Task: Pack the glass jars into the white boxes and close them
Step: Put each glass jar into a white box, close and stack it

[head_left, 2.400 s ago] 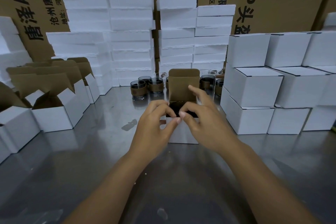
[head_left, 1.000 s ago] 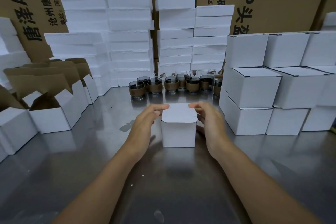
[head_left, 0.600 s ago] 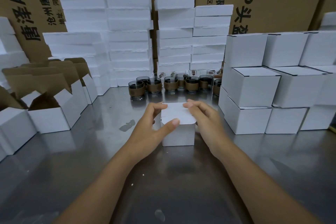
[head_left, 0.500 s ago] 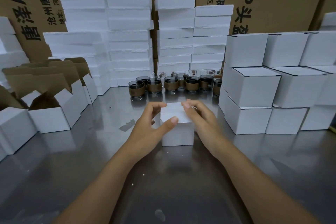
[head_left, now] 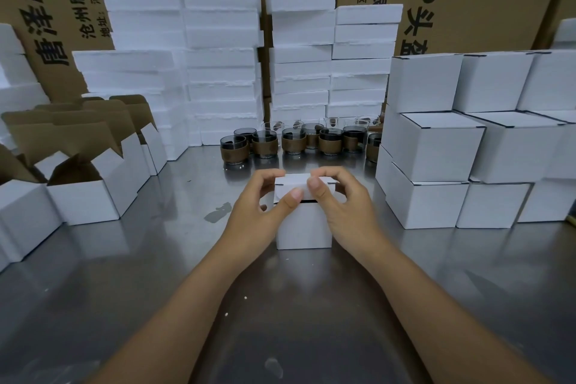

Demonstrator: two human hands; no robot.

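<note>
- Lid (head_left: 296, 182): upright 2.4 s ago, now folded down over the box (head_left: 304, 227). The front flap is untucked and a dark gap remains. Closing looks nearly done.
- Left hand (head_left: 258, 215), right hand (head_left: 346, 209): each pinches the lid, thumb on the flap.
- Box: centre of the table (head_left: 156, 274), contents hidden.
- Jars (head_left: 265, 145): unpacked, 12 o'clock.
- Open boxes (head_left: 84, 199): 9 o'clock, contents unclear.
- Closed boxes (head_left: 436, 146): stacked, 3 o'clock.

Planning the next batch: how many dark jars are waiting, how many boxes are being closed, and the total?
Dark jars: 8 in view, rightmost partly hidden; clear ones behind uncounted
Box, gripped by left hand and right hand: 1
Total: 9
</note>
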